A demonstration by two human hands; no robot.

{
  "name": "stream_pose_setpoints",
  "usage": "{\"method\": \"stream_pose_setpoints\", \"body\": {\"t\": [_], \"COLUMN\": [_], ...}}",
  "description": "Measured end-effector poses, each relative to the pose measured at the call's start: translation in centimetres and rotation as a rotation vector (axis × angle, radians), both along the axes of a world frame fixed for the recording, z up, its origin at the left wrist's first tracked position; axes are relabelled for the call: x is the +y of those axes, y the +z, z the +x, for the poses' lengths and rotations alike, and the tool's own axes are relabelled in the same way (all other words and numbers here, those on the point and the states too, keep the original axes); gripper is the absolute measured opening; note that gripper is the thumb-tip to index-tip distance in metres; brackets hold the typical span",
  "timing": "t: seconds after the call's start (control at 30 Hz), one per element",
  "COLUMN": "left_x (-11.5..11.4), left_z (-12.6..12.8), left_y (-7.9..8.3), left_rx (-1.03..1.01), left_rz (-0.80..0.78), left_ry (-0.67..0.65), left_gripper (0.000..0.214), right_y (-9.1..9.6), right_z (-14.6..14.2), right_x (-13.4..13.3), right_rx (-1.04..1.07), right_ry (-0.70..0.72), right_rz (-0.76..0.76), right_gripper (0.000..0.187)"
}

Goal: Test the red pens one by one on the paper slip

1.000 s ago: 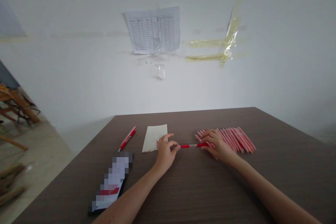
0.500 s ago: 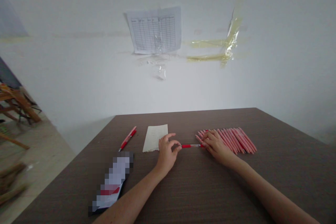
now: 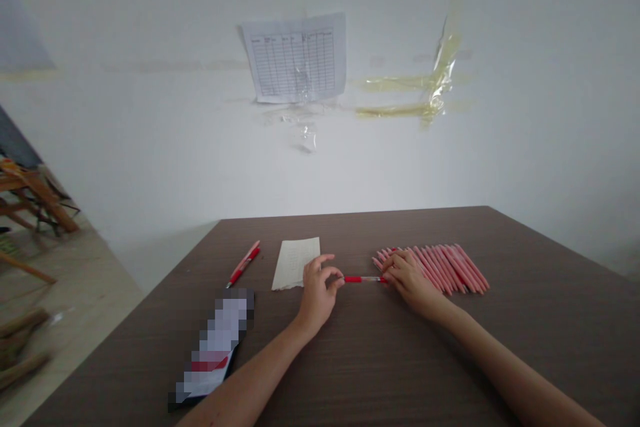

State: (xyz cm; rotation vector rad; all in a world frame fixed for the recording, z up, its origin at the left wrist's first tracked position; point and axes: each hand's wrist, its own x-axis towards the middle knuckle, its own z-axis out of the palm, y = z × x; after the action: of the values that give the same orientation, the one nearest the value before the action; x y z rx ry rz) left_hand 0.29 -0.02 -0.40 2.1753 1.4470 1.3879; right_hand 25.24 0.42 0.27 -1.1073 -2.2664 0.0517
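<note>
A red pen [image 3: 361, 279] with a clear middle lies level between my two hands, just above or on the table. My left hand [image 3: 319, 293] pinches its left end between thumb and forefinger, the other fingers raised. At the right end, my right hand [image 3: 407, 280] grips it with bent fingertips, which cover that end. Beneath and beside the left hand is a cream slip of paper [image 3: 295, 260] with a torn lower edge and faint marks. Right behind the right hand lies a row of several pink pens [image 3: 450, 267], partly hidden by it.
At the left, a red pen [image 3: 243, 267] rests alongside a pink one. Nearer me is a dark-edged flat object [image 3: 220, 347], blurred by pixels. The brown table [image 3: 350, 360] meets a white wall bearing a taped printed sheet [image 3: 300, 60]. Wooden furniture [image 3: 37, 193] stands on the floor at left.
Almost nothing differs. The pen and the right hand's fingertips have shifted very slightly to the left; both hands keep their hold.
</note>
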Motion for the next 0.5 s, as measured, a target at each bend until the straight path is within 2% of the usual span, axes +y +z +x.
{"method": "stream_pose_setpoints", "body": {"t": [0.2,0.37,0.5], "left_x": [-0.14,0.09,0.19], "left_z": [0.05,-0.03,0.03], "left_y": [0.28,0.32,0.14], "left_rx": [0.001,0.013,0.035], "left_rz": [0.018,0.014,0.002], "left_ry": [-0.005,0.049,0.074], "left_gripper": [0.016,0.015,0.012], "right_y": [0.36,-0.01,0.08], "right_z": [-0.83,-0.95,-0.71], "right_x": [-0.73,-0.6,-0.62], "right_rx": [-0.047,-0.086,-0.088], "right_ry": [-0.039,-0.183,-0.206], "right_rz": [-0.013,0.004,0.013], "right_gripper": [0.036,0.027,0.021]}}
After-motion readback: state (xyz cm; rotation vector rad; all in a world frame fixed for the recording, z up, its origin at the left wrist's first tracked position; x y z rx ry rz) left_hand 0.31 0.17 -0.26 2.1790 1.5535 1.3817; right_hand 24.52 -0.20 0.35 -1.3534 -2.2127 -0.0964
